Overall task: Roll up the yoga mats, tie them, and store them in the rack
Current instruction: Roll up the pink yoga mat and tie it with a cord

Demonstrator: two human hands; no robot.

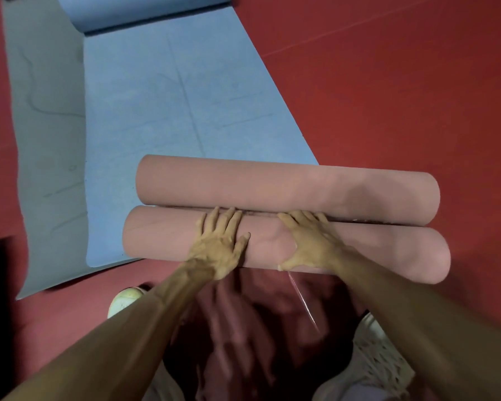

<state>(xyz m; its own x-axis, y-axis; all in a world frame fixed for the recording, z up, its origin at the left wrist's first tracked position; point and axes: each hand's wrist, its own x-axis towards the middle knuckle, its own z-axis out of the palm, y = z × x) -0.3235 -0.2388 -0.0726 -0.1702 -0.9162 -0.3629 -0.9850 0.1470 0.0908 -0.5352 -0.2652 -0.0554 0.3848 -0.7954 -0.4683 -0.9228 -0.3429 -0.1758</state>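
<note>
Two pink rolls lie side by side across the floor: a near roll (373, 253) and a far roll (287, 186), touching along their length. It is unclear whether they are two mats or one mat rolled from both ends. My left hand (219, 241) lies flat on top of the near roll with its fingers reaching into the seam between the rolls. My right hand (310, 238) rests on the same roll just to the right, fingers also at the seam. A thin cord (302, 299) hangs below the right hand.
A blue mat (171, 105) lies unrolled ahead, its far end curled into a roll (145, 10). A grey mat (47, 125) lies flat to its left. Red floor (402, 82) surrounds everything. My shoes (125, 299) show below.
</note>
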